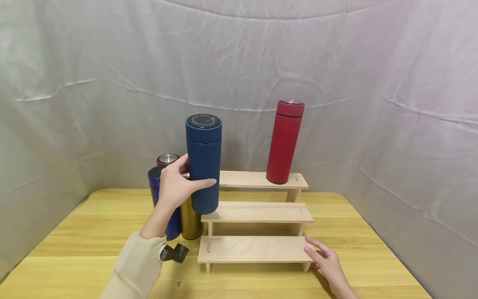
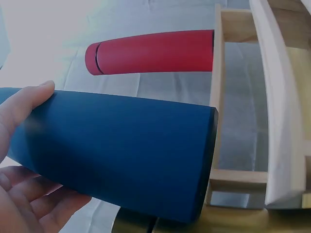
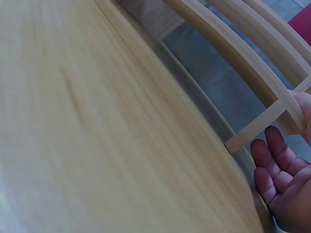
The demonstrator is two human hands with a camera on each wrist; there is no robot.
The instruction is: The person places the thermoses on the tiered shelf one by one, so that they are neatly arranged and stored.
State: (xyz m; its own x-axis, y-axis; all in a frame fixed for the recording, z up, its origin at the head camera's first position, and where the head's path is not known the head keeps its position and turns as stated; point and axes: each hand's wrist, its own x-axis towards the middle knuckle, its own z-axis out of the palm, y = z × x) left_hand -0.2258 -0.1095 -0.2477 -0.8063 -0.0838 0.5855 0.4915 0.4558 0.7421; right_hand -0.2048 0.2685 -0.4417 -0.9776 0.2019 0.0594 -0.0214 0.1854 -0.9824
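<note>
My left hand (image 1: 175,185) grips a dark blue thermos bottle (image 1: 204,166), thumb on one side and fingers round the other. The bottle is upright, its base just above the left end of the middle step of a three-step wooden stand (image 1: 257,211); whether they touch I cannot tell. In the left wrist view, the blue bottle (image 2: 121,145) lies across my palm. A red thermos (image 1: 285,143) stands on the top step's right end. My right hand (image 1: 326,261) holds the right end of the bottom step, its lower fingers (image 3: 265,155) curled beside the support.
Left of the stand, a purple-blue thermos (image 1: 173,226), a gold one (image 1: 191,220) and a red one with a steel lid (image 1: 168,158) stand close together, partly behind my left arm. A grey cloth (image 1: 239,62) hangs behind the wooden table (image 1: 373,249).
</note>
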